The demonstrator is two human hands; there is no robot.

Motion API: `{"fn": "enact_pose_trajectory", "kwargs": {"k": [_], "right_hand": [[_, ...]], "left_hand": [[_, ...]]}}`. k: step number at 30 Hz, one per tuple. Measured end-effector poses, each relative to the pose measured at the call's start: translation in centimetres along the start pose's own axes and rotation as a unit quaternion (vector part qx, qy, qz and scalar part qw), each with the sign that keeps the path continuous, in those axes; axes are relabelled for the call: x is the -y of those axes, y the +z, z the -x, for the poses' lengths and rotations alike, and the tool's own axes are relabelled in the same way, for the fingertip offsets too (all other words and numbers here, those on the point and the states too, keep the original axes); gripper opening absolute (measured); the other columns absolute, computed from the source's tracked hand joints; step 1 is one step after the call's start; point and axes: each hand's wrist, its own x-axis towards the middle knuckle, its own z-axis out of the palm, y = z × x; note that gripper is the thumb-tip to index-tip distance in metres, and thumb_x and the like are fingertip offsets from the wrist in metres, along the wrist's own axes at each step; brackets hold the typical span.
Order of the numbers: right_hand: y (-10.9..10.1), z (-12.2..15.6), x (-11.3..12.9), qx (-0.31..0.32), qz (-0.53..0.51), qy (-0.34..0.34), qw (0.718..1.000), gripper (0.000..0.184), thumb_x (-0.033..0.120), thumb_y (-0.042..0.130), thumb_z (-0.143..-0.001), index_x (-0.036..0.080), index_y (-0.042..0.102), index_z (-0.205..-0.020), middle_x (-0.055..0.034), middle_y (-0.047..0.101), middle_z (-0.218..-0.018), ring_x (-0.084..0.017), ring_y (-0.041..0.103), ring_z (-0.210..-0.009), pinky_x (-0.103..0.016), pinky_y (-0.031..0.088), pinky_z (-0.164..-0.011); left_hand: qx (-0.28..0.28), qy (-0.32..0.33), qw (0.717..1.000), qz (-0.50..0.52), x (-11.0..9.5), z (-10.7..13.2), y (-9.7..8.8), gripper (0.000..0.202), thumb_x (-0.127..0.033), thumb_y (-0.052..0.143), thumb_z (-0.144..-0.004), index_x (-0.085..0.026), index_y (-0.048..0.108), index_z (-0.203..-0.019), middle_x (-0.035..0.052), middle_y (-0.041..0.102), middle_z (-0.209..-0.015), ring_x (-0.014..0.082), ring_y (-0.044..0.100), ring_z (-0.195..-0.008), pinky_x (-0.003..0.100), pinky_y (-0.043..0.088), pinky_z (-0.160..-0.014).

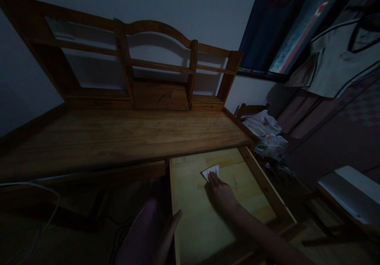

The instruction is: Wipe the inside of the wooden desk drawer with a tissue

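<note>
A wooden drawer [192,201] is pulled out from beneath the desk, its pale bottom showing. My right hand [222,193] presses a folded white tissue or cloth [211,171] flat against the drawer bottom, fingers together on top of it. A corner of the white piece sticks out past the fingertips. At the drawer's left wall is my left hand [171,230], its thumb hooked over the rim. The other left fingers are hidden outside the wall. Small dark marks show on the drawer bottom to the right of my right hand.
The wooden desk [142,132] carries a shelf unit [160,67] at its back. Plastic bags [264,126] lie on a chair at the right. Beyond the drawer stands a stool with a pale flat box-like thing [353,193]. A white cable [55,201] hangs at the left.
</note>
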Motion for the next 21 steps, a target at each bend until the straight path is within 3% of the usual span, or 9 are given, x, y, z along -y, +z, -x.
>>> {"fn": "enact_pose_trajectory", "kwargs": {"k": [7, 12, 17, 21], "right_hand": [[-0.3, 1.0, 1.8, 0.013, 0.062, 0.025, 0.998, 0.063, -0.005, 0.047, -0.083, 0.002, 0.058, -0.144, -0.0268, 0.055, -0.150, -0.033, 0.056, -0.139, -0.040, 0.055, -0.108], [-0.4, 1.7, 2.3, 0.038, 0.067, 0.035, 0.996, 0.062, -0.006, 0.044, -0.084, 0.000, 0.057, -0.144, -0.0291, 0.053, -0.150, -0.033, 0.056, -0.139, -0.040, 0.055, -0.108], [-0.8, 2.0, 2.5, 0.047, 0.060, 0.038, 0.996, 0.060, -0.004, 0.046, -0.084, -0.002, 0.058, -0.143, -0.0318, 0.052, -0.150, -0.037, 0.057, -0.138, -0.043, 0.057, -0.105], [-0.9, 2.3, 2.7, 0.051, 0.069, 0.032, 0.996, 0.059, -0.005, 0.046, -0.083, 0.000, 0.061, -0.140, -0.0321, 0.052, -0.149, -0.038, 0.059, -0.135, -0.045, 0.061, -0.099]], "left_hand": [[-0.017, -0.027, 0.999, 0.018, 0.4, -0.3, 0.0, 0.007, -0.030, 0.070, -0.086, -0.025, 0.066, -0.087, 0.0131, 0.081, -0.105, 0.0354, 0.071, -0.120, 0.046, 0.056, -0.104], [-0.027, 0.003, 0.998, -0.063, 1.0, -0.9, -0.3, 0.018, -0.039, 0.073, -0.085, -0.022, 0.068, -0.088, 0.0148, 0.081, -0.103, 0.0400, 0.072, -0.116, 0.050, 0.055, -0.104], [-0.024, -0.055, 0.998, -0.006, 1.5, -0.9, -0.3, 0.017, -0.032, 0.068, -0.090, -0.019, 0.072, -0.101, 0.0174, 0.076, -0.127, 0.0377, 0.064, -0.131, 0.051, 0.051, -0.112], [-0.009, -0.027, 1.000, 0.007, 2.1, -1.1, -0.7, 0.027, -0.040, 0.073, -0.086, -0.020, 0.069, -0.103, 0.0205, 0.071, -0.137, 0.0393, 0.052, -0.144, 0.051, 0.047, -0.116]]}}
